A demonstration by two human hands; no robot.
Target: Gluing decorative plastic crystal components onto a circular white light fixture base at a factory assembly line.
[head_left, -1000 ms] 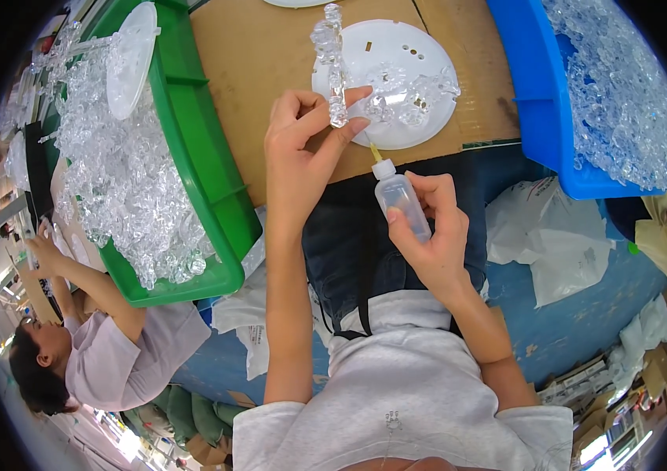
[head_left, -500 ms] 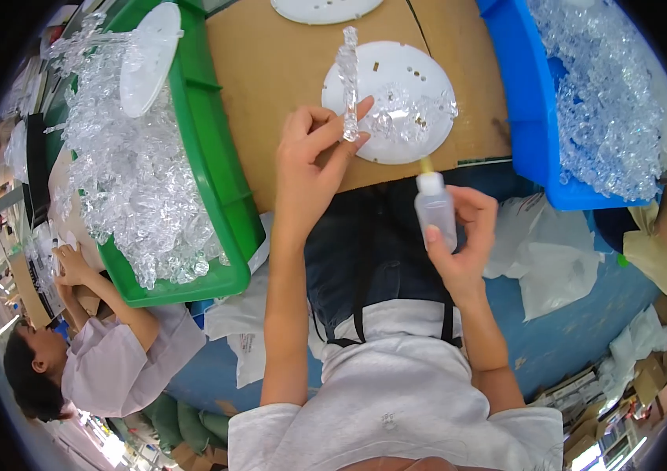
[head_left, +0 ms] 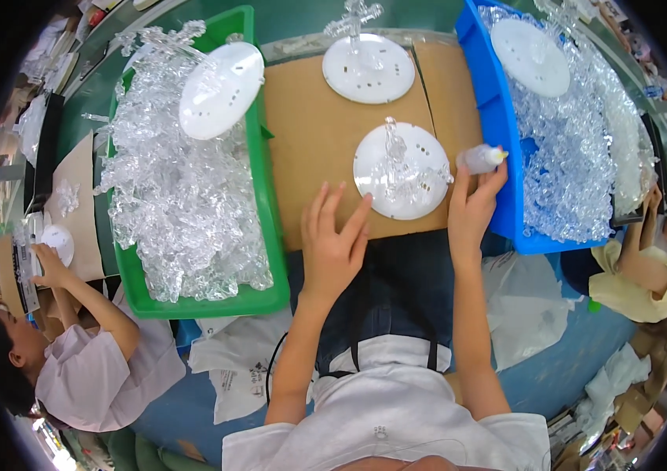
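Observation:
A small squeeze bottle (head_left: 475, 162) with a white cap and yellowish tip lies tilted in my right hand (head_left: 472, 210), beside the blue bin's wall. My left hand (head_left: 335, 250) is empty, its fingers spread just off the near left edge of a round white plate (head_left: 367, 174). On that plate stand clear plastic pieces (head_left: 394, 145), one of them upright at the back. The plate rests on a brown cardboard sheet (head_left: 310, 118).
A green bin (head_left: 269, 228) heaped with clear pieces stands left, a blue bin (head_left: 510, 133) right. White plates with clear pieces lie atop both heaps; another plate (head_left: 369, 88) sits at the back. Co-workers sit at the left (head_left: 82, 369) and far right (head_left: 647, 282).
My left hand has let go of the clear stick-shaped piece, which now stands on the plate, and opened. My right hand has carried the bottle toward the blue bin and tipped it sideways.

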